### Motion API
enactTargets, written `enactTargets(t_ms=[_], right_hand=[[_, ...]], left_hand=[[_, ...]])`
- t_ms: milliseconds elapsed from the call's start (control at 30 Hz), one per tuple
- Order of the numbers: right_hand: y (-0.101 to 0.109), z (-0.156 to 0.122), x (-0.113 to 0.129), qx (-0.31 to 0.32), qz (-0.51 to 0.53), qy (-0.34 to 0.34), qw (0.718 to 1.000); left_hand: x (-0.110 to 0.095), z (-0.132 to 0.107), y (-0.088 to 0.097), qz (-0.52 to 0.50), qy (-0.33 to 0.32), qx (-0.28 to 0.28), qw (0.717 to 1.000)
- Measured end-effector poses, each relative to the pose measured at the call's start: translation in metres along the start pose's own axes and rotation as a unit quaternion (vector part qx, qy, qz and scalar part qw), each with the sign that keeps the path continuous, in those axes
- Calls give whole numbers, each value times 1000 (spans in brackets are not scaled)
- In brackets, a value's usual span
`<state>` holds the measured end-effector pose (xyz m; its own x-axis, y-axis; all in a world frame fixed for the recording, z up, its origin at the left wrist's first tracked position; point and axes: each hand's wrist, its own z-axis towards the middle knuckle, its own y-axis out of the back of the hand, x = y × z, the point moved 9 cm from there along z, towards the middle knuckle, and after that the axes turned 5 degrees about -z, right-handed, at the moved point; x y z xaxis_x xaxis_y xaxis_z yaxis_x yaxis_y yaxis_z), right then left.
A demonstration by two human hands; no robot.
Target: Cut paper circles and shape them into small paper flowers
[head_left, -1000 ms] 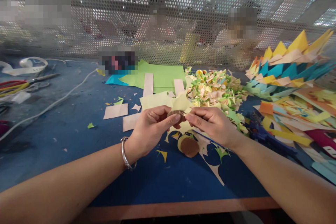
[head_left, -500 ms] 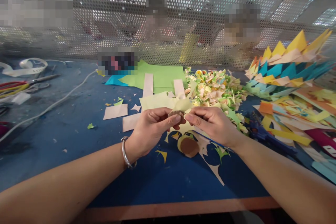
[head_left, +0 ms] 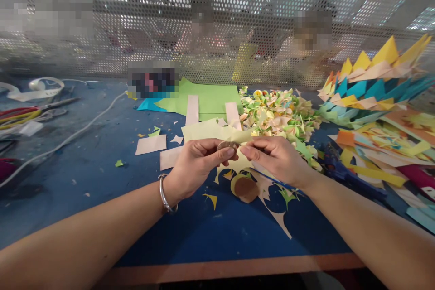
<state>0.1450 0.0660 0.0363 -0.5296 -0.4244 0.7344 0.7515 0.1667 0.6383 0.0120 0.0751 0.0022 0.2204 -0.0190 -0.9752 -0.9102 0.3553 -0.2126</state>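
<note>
Between the thumb and fingers of my left hand (head_left: 200, 158) is a small round brown disc (head_left: 227, 146), its lower part covered by the thumb. My right hand (head_left: 272, 156) is closed in a pinch just right of the disc; what its fingertips grip is hidden. Pale yellow paper (head_left: 239, 135) shows just behind the fingertips, and I cannot tell whether either hand touches it. Below the hands, a brown round piece (head_left: 247, 189) lies over a pale yellow circle on the blue table (head_left: 163, 244). Pink and green paper offcuts (head_left: 280, 222) lie beside it.
Green sheets (head_left: 217, 95) and pink paper rectangles (head_left: 151, 144) lie ahead. A heap of small folded paper pieces (head_left: 278, 113) is behind my right hand. At right are a blue glue gun (head_left: 350, 176) and spiky paper layers (head_left: 370, 86). A white cable (head_left: 78, 133) crosses the left.
Both hands stay close together around the disc, with only slight finger movement. The pale yellow paper behind the fingertips looks flatter now. The view has shifted slightly.
</note>
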Motion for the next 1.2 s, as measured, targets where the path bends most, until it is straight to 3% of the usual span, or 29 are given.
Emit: enactTargets(t_ms=[367,633,1200], right_hand=[[1,-2,-2,-6,10,0,1000],[-2,-1,3,27,4,16,999],[2,-4,8,-6,-72,42,996]], left_hand=[[-3,1,-4,3,-7,32,999],[2,4,-2,8,2,54,999],[-3,6,-7,55,14,109,992]])
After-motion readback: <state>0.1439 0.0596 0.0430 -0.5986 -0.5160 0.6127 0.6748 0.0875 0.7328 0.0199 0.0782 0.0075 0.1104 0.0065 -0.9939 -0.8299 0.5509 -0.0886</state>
